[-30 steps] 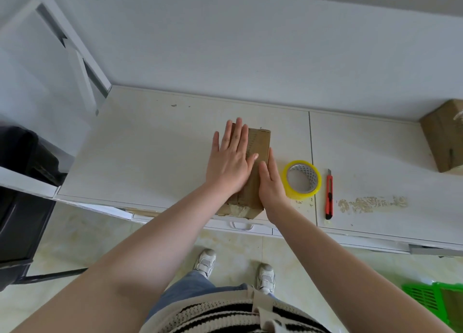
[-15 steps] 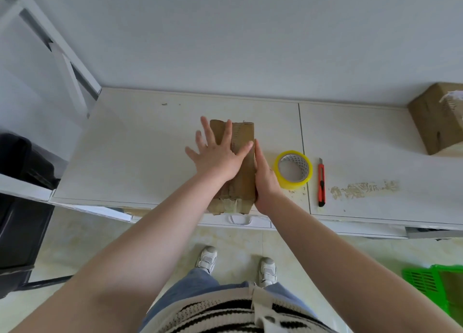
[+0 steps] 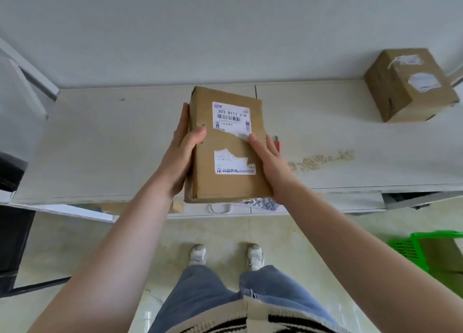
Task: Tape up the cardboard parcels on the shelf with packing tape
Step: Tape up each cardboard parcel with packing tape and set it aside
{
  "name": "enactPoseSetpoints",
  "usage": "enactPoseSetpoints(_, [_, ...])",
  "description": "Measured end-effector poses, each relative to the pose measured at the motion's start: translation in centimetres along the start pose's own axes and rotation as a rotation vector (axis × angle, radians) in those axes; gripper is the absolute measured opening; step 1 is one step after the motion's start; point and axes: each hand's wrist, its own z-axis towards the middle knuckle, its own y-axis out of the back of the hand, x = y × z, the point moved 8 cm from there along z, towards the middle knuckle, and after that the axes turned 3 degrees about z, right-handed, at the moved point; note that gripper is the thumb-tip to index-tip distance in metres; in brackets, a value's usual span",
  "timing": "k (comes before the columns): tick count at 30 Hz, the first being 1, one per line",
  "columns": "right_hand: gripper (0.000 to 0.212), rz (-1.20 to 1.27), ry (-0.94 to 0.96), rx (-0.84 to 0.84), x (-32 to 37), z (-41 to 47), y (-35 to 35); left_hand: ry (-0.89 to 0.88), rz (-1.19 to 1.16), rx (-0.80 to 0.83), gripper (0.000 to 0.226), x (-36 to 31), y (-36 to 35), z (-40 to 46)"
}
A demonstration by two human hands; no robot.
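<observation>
While both hands grip parcel (image 3: 225, 144), white shelf (image 3: 100, 144) meets grey wall (image 3: 200, 31).

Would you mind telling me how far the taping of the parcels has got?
Done: cannot tell; no fresh tape shows. In hand: the left hand and right hand grip the brown cardboard parcel with the torn white label, lifted over the white shelf. Left: the second brown cardboard box waits at the far right.

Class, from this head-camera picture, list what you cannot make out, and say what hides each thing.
- Red cutter: head view, mostly behind the right hand and parcel.
- Parcel's underside: faces away.
- Label small print: too small.
- Green basket: cut off by the right edge.
</observation>
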Motion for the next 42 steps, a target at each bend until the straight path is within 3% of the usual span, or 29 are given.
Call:
enactPoseSetpoints(3, [0.047, 0.181, -0.116, 0.072, -1.8, -2.7, 2.8, 0.013, 0.004, 0.066, 0.081, 0.6, -4.1, -1.4])
enactPoseSetpoints(6, [0.039, 0.270, -0.087, -0.063, -3.3, -4.9, 6.3, 0.144, 0.170, 0.156, 0.070, 1.4, -8.1, -2.4])
enactPoseSetpoints(10, [0.029, 0.355, 0.010, -0.249, -5.2, -8.6, 10.1, 0.374, 0.083, 0.314, 0.043, 2.9, -13.7, -5.5])
enactPoseSetpoints(18, [0.032, 0.447, 0.015, -0.493, -12.2, -16.1, 16.2, 0.371, 0.269, 0.443, 0.025, 9.1, -21.1, -9.9])
enactPoseSetpoints(27, [0.021, 0.618, 0.023, -0.725, -19.0, -23.3, 30.3, 0.457, 0.450, 0.685, 0.024, 15.5, -38.1, -13.2])
enactPoseSetpoints(35, [0.033, 0.690, 0.003, -0.983, -25.0, -32.5, 48.2, 0.529, 0.596, 0.917, 0.037, 21.8, -59.1, -18.9])
enactPoseSetpoints(42, [0.036, 0.803, -0.038, -1.068, -30.2, -36.2, 57.1, 0.580, 0.687, 1.049, 0.040, 27.4, -70.2, -21.8])
